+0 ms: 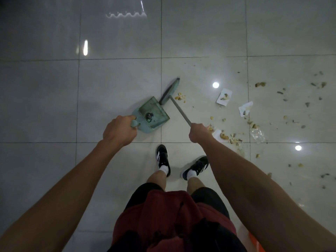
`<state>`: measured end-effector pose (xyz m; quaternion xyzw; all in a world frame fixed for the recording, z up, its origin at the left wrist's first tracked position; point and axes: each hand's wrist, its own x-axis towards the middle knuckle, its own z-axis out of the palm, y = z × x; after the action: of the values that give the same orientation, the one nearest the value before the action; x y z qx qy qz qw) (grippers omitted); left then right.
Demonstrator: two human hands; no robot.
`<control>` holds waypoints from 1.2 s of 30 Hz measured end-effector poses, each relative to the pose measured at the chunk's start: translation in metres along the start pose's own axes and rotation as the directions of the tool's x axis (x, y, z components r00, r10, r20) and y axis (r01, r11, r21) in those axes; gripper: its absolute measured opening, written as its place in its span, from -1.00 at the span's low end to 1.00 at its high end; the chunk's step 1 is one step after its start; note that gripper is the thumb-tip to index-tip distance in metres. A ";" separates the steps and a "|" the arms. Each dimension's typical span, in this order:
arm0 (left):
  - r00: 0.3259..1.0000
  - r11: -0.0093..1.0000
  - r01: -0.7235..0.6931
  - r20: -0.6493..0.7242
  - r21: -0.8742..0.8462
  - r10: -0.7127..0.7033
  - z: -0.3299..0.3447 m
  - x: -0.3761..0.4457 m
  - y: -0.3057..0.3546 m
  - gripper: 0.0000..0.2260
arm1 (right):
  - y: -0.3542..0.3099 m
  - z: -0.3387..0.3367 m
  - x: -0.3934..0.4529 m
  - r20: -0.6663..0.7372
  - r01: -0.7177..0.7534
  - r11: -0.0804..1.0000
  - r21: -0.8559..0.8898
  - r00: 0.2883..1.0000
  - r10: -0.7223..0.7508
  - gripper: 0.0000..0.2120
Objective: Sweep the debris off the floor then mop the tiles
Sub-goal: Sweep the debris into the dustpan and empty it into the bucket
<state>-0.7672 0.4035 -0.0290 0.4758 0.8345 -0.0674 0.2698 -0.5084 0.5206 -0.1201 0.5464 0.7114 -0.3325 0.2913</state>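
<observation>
My left hand point(119, 130) grips the handle of a pale green dustpan point(151, 114) that stands on the glossy white tiles point(118, 79), its mouth facing up and right. A small dark scrap lies inside the pan. My right hand point(199, 132) holds the grey shaft of a green broom point(170, 90), whose head rests on the floor just beyond the pan's open edge. A small heap of yellowish crumbs point(180, 97) lies right beside the broom head. More food debris point(234, 138) and torn white paper point(224, 97) are scattered to the right.
A crumpled clear plastic piece point(258, 135) lies among the debris at right. My two feet in black shoes point(163, 159) stand just behind the pan and broom. Bright lamp reflections dot the tiles. An orange object point(255, 241) shows at the bottom right edge.
</observation>
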 end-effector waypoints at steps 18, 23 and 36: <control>0.976 0.975 -0.207 0.086 0.084 0.200 0.019 -0.011 0.170 -0.88 | 0.205 0.008 -0.070 -0.007 -0.218 0.972 0.086 0.976 0.219 -0.65; 0.954 0.952 -0.288 0.119 0.098 0.277 0.024 -0.013 0.222 -0.87 | 0.262 0.020 -0.099 0.000 -0.304 0.947 0.108 0.952 0.306 -0.66; 0.902 0.897 -0.425 0.146 0.119 0.407 0.036 -0.015 0.299 -0.92 | 0.326 0.027 -0.142 -0.037 -0.410 0.871 0.271 0.900 0.435 -0.68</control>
<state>-0.4997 0.5400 -0.0086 0.6572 0.6887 -0.0976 0.2904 -0.1576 0.4757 -0.0759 0.7373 0.5385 -0.3232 0.2491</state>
